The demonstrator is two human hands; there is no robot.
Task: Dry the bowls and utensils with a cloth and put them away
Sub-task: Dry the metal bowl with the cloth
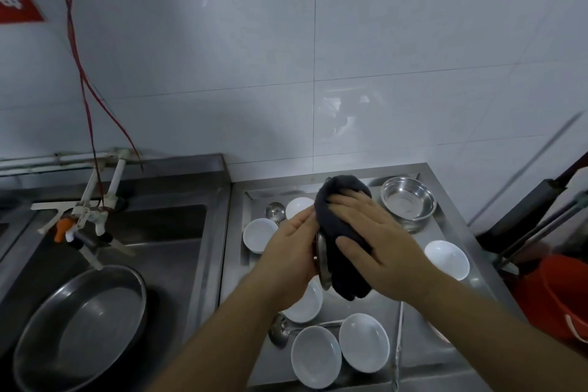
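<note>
Steel bowl held on edge above the worktop, only a sliver of rim showing between the hands; dark cloth draped over it. Left hand curled round the bowl's back, gripping. Right hand laid flat on the cloth, fingers straight, pressing it against the bowl.

Best done, by the look of it: turn the bowl bit by bit in the left hand, work the cloth round the rim and into the hollow, keep a firm grip on wet steel, finish over the worktop in case of a slip.

Bowl thin-walled, shiny, grey; wetness not to be judged. Below, white bowls scattered open side up, a ladle among them, a second steel bowl at the back. Further left, a sink with a large metal basin.
</note>
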